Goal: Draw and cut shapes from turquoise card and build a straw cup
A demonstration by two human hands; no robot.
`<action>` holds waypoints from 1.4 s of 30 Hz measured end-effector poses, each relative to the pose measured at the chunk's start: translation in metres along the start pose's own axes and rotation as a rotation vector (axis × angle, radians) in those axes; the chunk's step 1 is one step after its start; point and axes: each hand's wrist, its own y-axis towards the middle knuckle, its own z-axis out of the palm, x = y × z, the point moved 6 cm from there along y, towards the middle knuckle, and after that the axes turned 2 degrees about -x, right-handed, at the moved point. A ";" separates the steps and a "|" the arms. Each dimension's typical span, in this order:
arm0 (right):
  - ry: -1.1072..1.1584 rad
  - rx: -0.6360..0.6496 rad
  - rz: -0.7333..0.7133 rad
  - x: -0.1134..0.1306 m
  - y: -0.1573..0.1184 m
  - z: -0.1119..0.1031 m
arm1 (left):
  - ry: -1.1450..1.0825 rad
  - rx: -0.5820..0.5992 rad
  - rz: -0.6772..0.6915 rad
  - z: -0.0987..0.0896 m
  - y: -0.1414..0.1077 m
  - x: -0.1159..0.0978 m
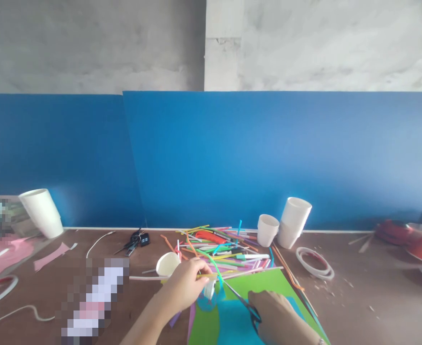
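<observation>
My left hand (pixel 187 281) is closed, with finger and thumb pinching a thin yellow straw (pixel 206 275). My right hand (pixel 277 315) grips dark-handled scissors (pixel 245 304), whose blades point up and left toward the straw's right end. Whether the blades touch the straw cannot be made out. Below the hands lie a sheet of green paper (pixel 268 282) and a blue sheet (pixel 235 322) on top of it. A small white object (pixel 210 289) is partly hidden under my left fingers. A white paper cup (pixel 167 264) lies tipped just beyond my left hand.
Colourful straws and sticks (pixel 216 250) are heaped ahead. White cups (pixel 294 223) stand right of them, near a white tape roll (pixel 314 263). Keys (pixel 137 241), a cable (pixel 34 314) and another leaning cup stack (pixel 42 213) are left. A blue panel (pixel 268 158) borders the table's back.
</observation>
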 end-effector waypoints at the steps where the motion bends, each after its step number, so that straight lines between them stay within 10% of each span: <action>1: 0.016 -0.023 -0.009 -0.006 -0.001 -0.002 | 0.007 -0.003 -0.003 -0.001 0.000 0.000; 7: 0.265 -0.097 -0.122 -0.027 -0.007 -0.020 | 0.031 0.007 -0.004 -0.006 -0.002 0.000; 16: 0.397 -0.086 -0.239 0.017 0.001 -0.044 | 0.073 0.012 0.098 -0.006 -0.005 -0.011; 42: 0.282 -0.155 -0.351 0.037 0.009 -0.031 | 0.110 0.014 0.073 -0.007 -0.004 -0.010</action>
